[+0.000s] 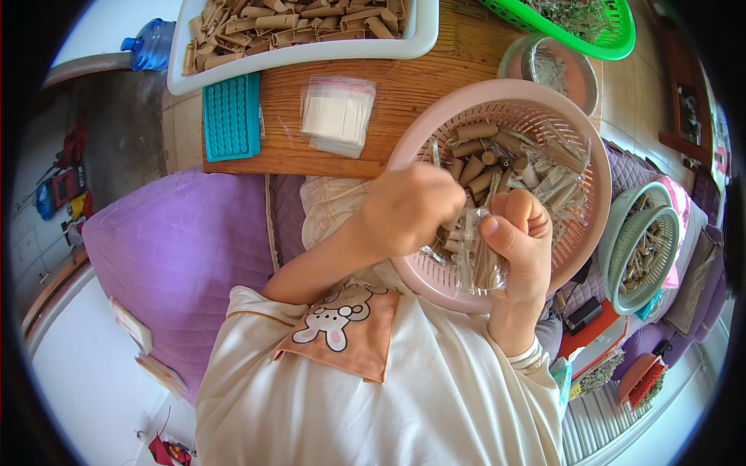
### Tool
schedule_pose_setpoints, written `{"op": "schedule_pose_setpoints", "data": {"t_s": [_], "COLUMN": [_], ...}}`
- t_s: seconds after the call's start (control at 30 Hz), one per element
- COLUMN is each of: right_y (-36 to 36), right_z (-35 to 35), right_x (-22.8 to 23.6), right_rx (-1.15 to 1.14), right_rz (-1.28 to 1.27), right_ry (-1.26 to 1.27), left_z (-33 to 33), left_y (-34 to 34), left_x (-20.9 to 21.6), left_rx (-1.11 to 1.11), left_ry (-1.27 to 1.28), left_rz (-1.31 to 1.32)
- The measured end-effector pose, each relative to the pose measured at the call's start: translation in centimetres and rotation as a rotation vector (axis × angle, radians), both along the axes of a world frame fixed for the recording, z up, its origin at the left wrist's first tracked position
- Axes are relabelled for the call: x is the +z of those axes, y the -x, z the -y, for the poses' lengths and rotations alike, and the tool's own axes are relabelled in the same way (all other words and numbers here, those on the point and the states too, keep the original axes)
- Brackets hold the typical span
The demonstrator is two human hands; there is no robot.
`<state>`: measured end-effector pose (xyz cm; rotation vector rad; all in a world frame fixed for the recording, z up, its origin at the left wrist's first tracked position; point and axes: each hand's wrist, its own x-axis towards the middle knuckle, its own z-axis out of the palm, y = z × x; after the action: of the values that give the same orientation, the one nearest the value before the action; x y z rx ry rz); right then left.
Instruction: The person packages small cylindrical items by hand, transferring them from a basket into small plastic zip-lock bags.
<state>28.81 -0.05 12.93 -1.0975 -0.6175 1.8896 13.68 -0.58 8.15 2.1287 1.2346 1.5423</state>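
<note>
**Clear bag in the right hand, over the pink basket**

We note the right hand (pixel 524 233), right of centre in the frame, gripping a clear bag (pixel 478 268) with brown pieces inside; the thumb presses near its upper end and the other fingers curl behind. The bag hangs above the near side of the pink basket (pixel 600 194). Left of it, the left hand (pixel 416 206) has its fingers curled in. It is blurred, so we cannot tell whether it pinches the bag's edge, holds something else or holds nothing.

In the basket, loose brown rolls (pixel 475 132) lie left of the middle, and clear packets (pixel 567 155) crowd the right side. On the wooden counter (pixel 280 140), upper middle of the frame, lie flat pouches (pixel 338 116), with a teal tray (pixel 231 120) to their left. A white tub (pixel 311 53) of brown parts stands at the top.

Handling notes, our judgement: keep the thumb firm on the film rather than squeezing the contents, which look slender and could bend or poke through. Hold the bag steady with the right hand while the left does the fine work. Staying low over the basket means any dropped piece falls inside.
</note>
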Motion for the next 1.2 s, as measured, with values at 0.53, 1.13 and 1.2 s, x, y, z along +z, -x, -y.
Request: {"op": "schedule_pose_setpoints", "data": {"t_s": [0.53,1.13,1.2], "right_y": [-2.8,-0.9,-1.1], "right_z": [-0.2,0.4,0.2], "right_x": [-2.5,-1.6,-1.2], "right_rx": [-0.004,0.498,0.449], "right_rz": [1.281,0.944,0.906], "right_ry": [-0.651,-0.496,-0.521], "left_z": [-1.2,-1.2,-1.5], "left_y": [10.6,12.1,12.6], "left_x": [-4.6,-7.8,-7.7], "left_rx": [0.701,0.848,0.823], "left_ry": [0.889,0.754,0.849], "left_rz": [-0.251,-0.349,-0.276]}}
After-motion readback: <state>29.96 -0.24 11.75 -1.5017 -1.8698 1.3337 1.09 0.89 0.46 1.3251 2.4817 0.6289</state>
